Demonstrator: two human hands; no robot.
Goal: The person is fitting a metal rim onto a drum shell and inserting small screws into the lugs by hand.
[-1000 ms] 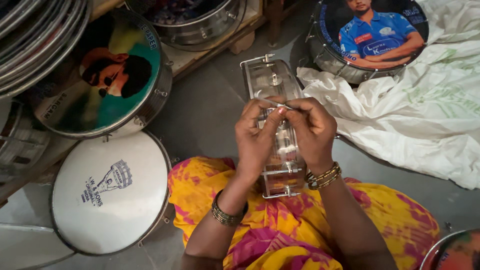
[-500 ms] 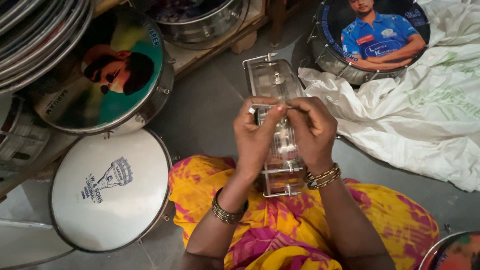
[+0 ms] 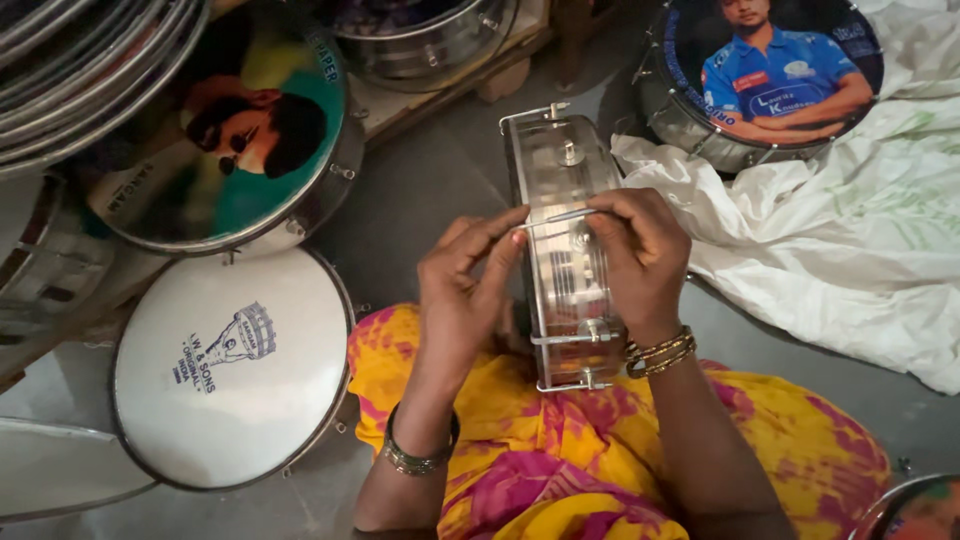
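Note:
A shiny metal drum frame (image 3: pixel 562 180) stands on its edge on my lap, its chrome side facing up with tension rods and lugs across it. My left hand (image 3: pixel 468 275) rests against the frame's left rim, fingertips on a thin metal rod (image 3: pixel 560 217) that crosses the shell. My right hand (image 3: pixel 640 255) grips the right side of the frame and pinches the same rod's right end. Both wrists wear metal bangles. My lap is covered in yellow and pink cloth (image 3: pixel 560 470).
A white-headed drum (image 3: pixel 230 370) lies at my left. Behind it leans a drum with a printed portrait (image 3: pixel 230 140), beside stacked metal hoops (image 3: pixel 80 70). Another portrait drum (image 3: pixel 770 70) sits at the back right on white cloth (image 3: pixel 850 240). The floor is grey concrete (image 3: pixel 430 200).
My hands have shifted slightly on the frame, the left fingers stretching out along the rod. The frame stays upright on my lap.

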